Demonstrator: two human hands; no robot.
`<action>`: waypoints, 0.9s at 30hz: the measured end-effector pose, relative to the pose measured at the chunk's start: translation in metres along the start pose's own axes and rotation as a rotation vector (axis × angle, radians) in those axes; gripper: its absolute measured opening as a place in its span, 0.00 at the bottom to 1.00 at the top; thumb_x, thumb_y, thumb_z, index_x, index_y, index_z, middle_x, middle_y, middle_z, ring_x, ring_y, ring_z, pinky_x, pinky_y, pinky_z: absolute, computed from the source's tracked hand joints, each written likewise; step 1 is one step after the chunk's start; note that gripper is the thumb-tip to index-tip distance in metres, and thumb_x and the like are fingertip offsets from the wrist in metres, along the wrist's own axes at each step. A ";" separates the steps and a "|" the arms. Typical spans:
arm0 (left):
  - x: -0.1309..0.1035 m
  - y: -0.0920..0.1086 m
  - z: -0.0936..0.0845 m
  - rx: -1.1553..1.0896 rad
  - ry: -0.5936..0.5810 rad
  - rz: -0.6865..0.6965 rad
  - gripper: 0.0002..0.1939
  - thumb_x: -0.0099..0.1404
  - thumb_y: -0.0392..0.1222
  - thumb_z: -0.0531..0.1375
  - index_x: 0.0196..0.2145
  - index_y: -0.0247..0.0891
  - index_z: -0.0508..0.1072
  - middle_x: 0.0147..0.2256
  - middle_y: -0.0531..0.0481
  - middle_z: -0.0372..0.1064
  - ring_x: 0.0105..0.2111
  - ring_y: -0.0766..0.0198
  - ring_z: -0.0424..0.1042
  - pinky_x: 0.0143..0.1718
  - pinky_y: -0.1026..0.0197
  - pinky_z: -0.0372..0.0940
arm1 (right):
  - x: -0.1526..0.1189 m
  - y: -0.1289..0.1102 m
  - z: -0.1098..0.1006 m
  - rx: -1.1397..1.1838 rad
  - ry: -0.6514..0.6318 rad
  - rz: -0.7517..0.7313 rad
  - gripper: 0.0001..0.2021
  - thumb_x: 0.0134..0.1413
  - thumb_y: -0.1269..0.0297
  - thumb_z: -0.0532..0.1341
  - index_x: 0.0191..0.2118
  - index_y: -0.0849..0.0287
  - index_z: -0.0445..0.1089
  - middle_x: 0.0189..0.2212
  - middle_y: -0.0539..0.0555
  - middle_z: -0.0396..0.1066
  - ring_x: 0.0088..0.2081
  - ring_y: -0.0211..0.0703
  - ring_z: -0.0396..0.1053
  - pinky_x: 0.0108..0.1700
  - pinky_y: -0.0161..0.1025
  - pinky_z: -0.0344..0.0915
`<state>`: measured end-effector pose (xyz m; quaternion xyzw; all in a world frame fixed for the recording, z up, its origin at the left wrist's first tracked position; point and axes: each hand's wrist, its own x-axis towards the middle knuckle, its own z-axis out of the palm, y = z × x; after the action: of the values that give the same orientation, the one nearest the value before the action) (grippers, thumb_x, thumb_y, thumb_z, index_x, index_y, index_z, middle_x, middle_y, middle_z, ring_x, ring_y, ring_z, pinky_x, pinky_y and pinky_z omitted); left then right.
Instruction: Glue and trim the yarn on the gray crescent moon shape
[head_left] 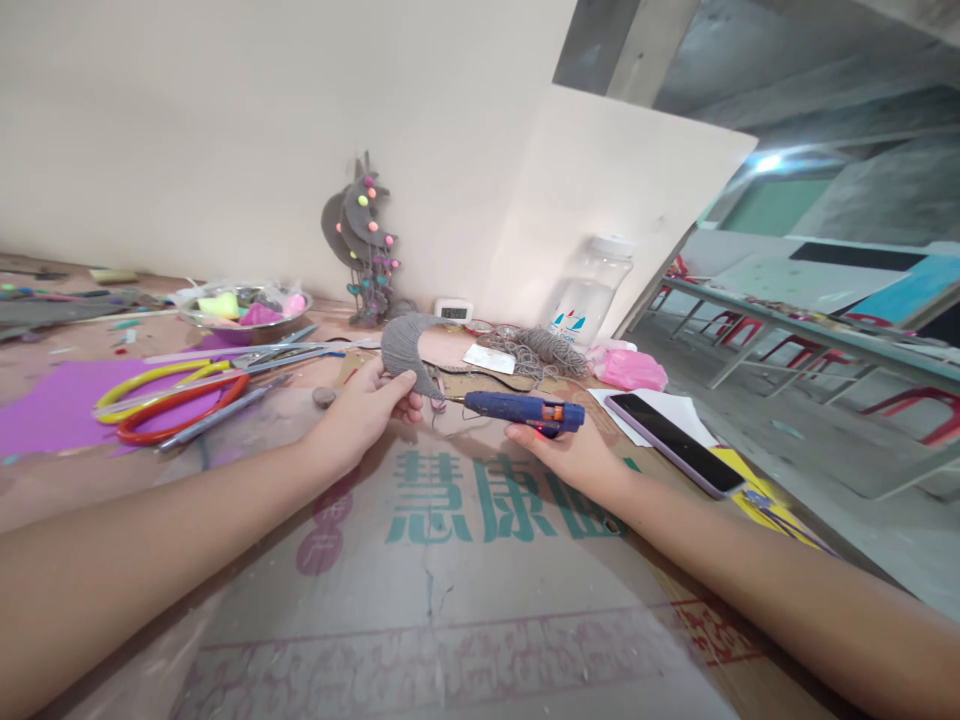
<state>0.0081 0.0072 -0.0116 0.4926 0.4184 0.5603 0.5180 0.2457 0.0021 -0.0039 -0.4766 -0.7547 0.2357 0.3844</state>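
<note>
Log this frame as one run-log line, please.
left hand: holds yarn-wrapped crescent | right hand: holds blue glue gun, nozzle at crescent tip | nearby: phone, scissors

soft even daylight on my table (450, 560), brighter glare up at the far right. my arms stretch and smear at the bottom corners; shadows stay faint.

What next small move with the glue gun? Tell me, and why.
Probably ease the blue glue gun in the right hand leftward until its nozzle meets the yarn-wrapped crescent pinched in the left hand; the tip already points at its lower end, close by.
</note>
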 end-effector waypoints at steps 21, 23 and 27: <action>0.001 0.001 0.001 0.005 0.028 -0.015 0.13 0.56 0.46 0.63 0.32 0.37 0.65 0.21 0.55 0.69 0.20 0.67 0.69 0.24 0.66 0.64 | 0.066 0.043 -0.031 -0.272 0.147 0.098 0.17 0.52 0.52 0.60 0.38 0.63 0.71 0.34 0.57 0.75 0.37 0.48 0.71 0.43 0.46 0.67; 0.002 0.000 0.001 0.008 0.035 -0.015 0.12 0.56 0.46 0.63 0.32 0.37 0.66 0.21 0.55 0.69 0.20 0.67 0.69 0.23 0.66 0.64 | 0.076 0.057 -0.032 -0.296 0.158 0.122 0.15 0.48 0.54 0.63 0.35 0.63 0.72 0.31 0.57 0.75 0.36 0.49 0.71 0.43 0.46 0.68; 0.002 0.000 0.002 0.002 0.036 -0.027 0.12 0.56 0.45 0.63 0.32 0.36 0.66 0.20 0.55 0.69 0.19 0.68 0.68 0.23 0.66 0.64 | 0.085 0.078 -0.036 -0.293 0.190 0.085 0.18 0.48 0.53 0.63 0.37 0.65 0.72 0.30 0.58 0.74 0.33 0.47 0.71 0.40 0.46 0.68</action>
<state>0.0102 0.0089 -0.0113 0.4773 0.4350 0.5614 0.5174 0.2958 0.1125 -0.0086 -0.5789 -0.7205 0.0933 0.3702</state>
